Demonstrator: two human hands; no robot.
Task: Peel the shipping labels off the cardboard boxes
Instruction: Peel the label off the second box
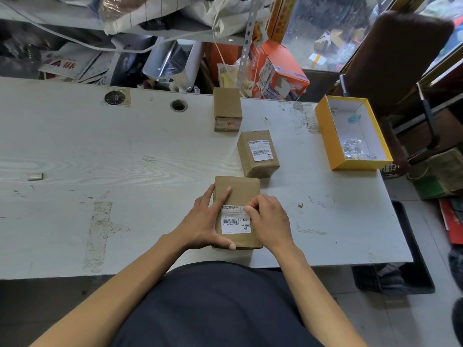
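Hands working at the label on the nearest box

Left hand (203,221) is bracing the near cardboard box (236,194) with straightish fingers, thumb at its front edge; right hand (268,219) is curling its fingertips onto the white shipping label (234,222), likely picking at the upper right corner. Label is looking thin, tear-prone paper, best lifted from a corner; box seems light and stiff. It is lying on the table (100,159), near the edge. A second labelled box (258,154) is waiting beyond.
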